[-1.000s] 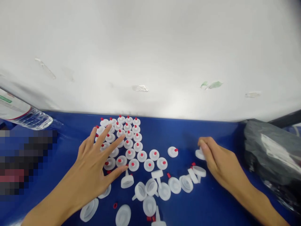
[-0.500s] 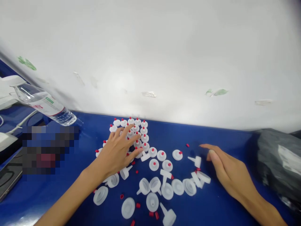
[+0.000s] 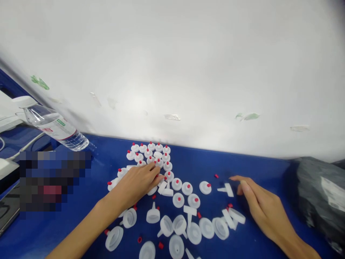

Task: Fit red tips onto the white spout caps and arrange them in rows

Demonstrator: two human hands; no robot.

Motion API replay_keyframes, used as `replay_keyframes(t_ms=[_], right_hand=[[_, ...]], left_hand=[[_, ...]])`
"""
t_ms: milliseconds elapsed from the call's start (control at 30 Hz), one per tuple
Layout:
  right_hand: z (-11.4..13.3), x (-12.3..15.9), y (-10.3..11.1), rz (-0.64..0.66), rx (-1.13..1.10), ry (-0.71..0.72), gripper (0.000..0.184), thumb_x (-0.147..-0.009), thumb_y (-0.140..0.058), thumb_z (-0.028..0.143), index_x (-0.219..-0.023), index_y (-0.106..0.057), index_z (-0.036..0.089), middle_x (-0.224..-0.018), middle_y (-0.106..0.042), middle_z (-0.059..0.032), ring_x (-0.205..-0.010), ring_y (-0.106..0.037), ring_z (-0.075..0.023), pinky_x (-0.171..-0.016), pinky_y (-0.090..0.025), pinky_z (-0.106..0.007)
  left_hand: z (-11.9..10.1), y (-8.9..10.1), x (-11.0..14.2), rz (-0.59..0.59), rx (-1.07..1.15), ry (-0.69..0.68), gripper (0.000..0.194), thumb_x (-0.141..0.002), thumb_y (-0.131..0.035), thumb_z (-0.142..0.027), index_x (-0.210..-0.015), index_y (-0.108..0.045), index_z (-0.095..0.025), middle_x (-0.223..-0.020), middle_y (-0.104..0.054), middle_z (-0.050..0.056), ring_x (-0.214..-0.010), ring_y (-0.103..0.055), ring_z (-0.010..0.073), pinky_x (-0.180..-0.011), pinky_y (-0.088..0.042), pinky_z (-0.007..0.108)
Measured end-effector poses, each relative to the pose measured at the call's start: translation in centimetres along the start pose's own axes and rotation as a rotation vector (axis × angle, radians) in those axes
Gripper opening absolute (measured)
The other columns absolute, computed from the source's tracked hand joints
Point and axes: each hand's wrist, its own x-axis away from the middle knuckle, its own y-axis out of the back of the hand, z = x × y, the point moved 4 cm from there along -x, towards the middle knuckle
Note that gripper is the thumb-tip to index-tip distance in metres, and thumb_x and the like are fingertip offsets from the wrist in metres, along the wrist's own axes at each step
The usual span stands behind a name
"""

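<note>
My left hand (image 3: 141,178) reaches over a cluster of white nozzle caps (image 3: 167,166) with red tips. Its fingers are drawn together with the thumb near a red-tipped cap; what is between them is partly hidden. Tipped-over caps (image 3: 167,192) lie just beside the thumb. My right hand (image 3: 260,201) rests at the right with its index finger stretched out and the thumb apart from it, holding nothing. Nearest to it are an untipped white nozzle cap (image 3: 226,190) on its side and a small red tip (image 3: 216,176).
Loose nozzle caps (image 3: 207,228) and red tips (image 3: 161,245) lie scattered on the blue table (image 3: 107,144) in front. At the left are a water bottle (image 3: 58,126) and a white cable (image 3: 29,142). A dark plastic bag (image 3: 309,190) lies right. A white wall (image 3: 172,72) stands behind.
My left hand's spread fingers have drawn together. A nozzle cap near that hand, tilted before, now stands spout up. The view has shifted slightly; my right hand keeps its pose.
</note>
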Motion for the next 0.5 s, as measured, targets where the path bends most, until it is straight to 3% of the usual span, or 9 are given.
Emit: replay_keyframes(t_ms=[100,267,500], right_hand=[[0.0,0.1,0.0,-0.012,-0.009,-0.008,0.038,-0.105,-0.034,0.042,-0.117,-0.065,0.025,-0.082,-0.071,-0.001,-0.077,-0.07,-0.0196,-0.072,-0.053,-0.03],[0.2,0.0,0.1,-0.006,-0.009,0.015,0.036,-0.104,-0.036,0.042,-0.114,-0.066,0.026,-0.079,-0.069,0.0007,-0.072,-0.069,-0.0184,-0.068,-0.052,-0.029],[0.7,0.0,0.3,0.001,-0.016,0.0,0.036,-0.106,-0.034,0.041,-0.113,-0.066,0.027,-0.082,-0.07,0.0002,-0.076,-0.069,-0.0184,-0.072,-0.052,-0.03]], left_hand=[[0.0,0.1,0.1,-0.072,0.003,-0.012,0.024,-0.104,-0.041,-0.017,-0.098,-0.064,-0.02,-0.082,-0.062,0.004,-0.068,-0.061,0.0196,-0.049,-0.03,0.027],[0.7,0.4,0.1,-0.187,0.176,0.196,0.045,-0.106,-0.041,-0.038,-0.07,-0.057,-0.018,-0.063,-0.059,0.001,-0.052,-0.053,0.0151,-0.051,-0.025,0.029],[1.0,1.2,0.4,-0.207,0.443,0.306,0.049,-0.103,-0.045,-0.04,-0.06,-0.046,-0.018,-0.054,-0.049,-0.003,-0.048,-0.041,0.0108,-0.055,-0.024,0.029]])
